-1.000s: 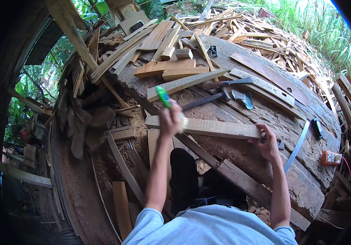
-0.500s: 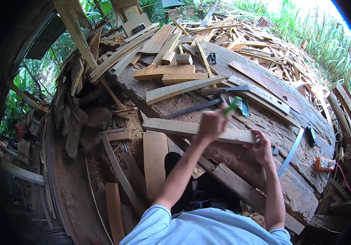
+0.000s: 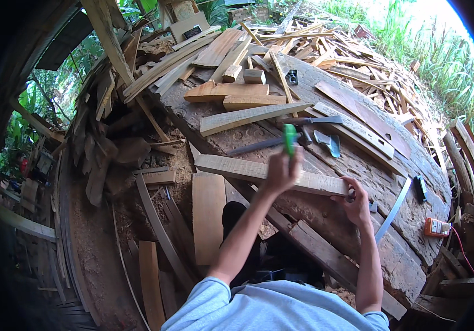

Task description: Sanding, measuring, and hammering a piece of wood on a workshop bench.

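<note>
Orange socket box (image 3: 434, 227), tall grass (image 3: 441, 77), wood scraps (image 3: 358, 67)

On the bench (image 3: 400, 259), 2 blocks (image 3: 254, 76) lie behind the beam (image 3: 231, 166), a strip (image 3: 393, 210) to its right.

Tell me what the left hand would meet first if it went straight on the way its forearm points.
The left hand would probably meet the hammer first, near its head; depth is unclear, so it might pass above.

Bright green on the brush handle (image 3: 289, 140); pale tan, faintly streaked, along the timber beam (image 3: 231, 166); light blue across the T-shirt (image 3: 275, 306); orange on the socket box (image 3: 434, 227), red along its cord (image 3: 465, 249).
</note>
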Action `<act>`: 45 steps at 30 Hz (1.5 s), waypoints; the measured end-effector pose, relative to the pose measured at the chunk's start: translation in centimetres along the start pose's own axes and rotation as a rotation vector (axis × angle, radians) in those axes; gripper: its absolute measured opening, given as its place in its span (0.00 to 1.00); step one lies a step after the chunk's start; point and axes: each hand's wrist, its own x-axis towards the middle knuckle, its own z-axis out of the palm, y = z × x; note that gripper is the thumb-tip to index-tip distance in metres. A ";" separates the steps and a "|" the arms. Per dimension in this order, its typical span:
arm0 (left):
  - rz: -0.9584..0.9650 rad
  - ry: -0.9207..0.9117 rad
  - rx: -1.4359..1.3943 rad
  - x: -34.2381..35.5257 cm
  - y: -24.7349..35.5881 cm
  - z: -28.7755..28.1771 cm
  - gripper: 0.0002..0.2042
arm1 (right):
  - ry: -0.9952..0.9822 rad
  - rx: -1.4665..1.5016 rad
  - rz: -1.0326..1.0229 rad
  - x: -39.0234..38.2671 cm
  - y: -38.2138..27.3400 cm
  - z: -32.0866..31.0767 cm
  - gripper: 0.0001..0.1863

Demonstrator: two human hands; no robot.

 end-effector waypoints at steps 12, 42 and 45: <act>-0.195 0.402 0.437 0.1 -1.7 -20.1 0.24 | -0.017 0.060 0.061 0.4 -0.4 -0.2 0.33; -0.185 0.082 0.037 -1.2 -0.1 -6.6 0.19 | 0.001 -0.113 -0.026 0.0 -1.1 0.2 0.35; -0.202 0.245 0.203 -1.1 -0.9 -13.8 0.22 | 0.009 -0.121 -0.001 -0.1 -1.1 0.3 0.35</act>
